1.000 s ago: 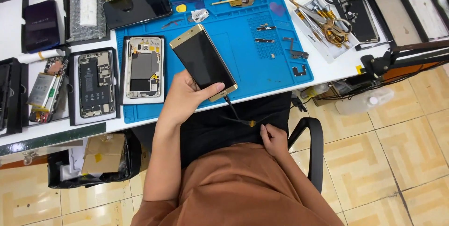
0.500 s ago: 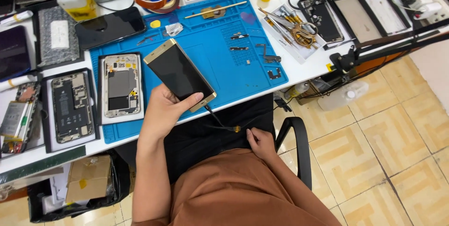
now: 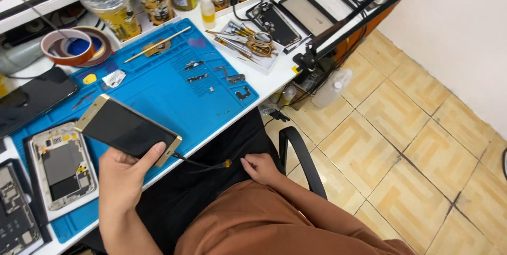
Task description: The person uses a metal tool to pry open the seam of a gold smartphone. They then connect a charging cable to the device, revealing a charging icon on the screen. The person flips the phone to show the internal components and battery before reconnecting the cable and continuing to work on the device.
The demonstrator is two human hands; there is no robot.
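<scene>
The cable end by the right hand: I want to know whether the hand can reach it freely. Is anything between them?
Nothing visible. The right hand rests on the lap, fingertips beside the cable end, which runs from the phone in the left hand.

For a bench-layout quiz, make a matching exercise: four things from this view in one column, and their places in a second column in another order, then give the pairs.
Things
1. gold-edged phone
2. roll of tape
3. opened phone body
4. scissors

Places
A. on the white tray at the far side of the blue mat
B. at the mat's near left end, inner parts facing up
C. held in the left hand above the mat's near edge
D. at the mat's far left corner, partly on the table

Pairs: 1-C, 2-D, 3-B, 4-A
</scene>
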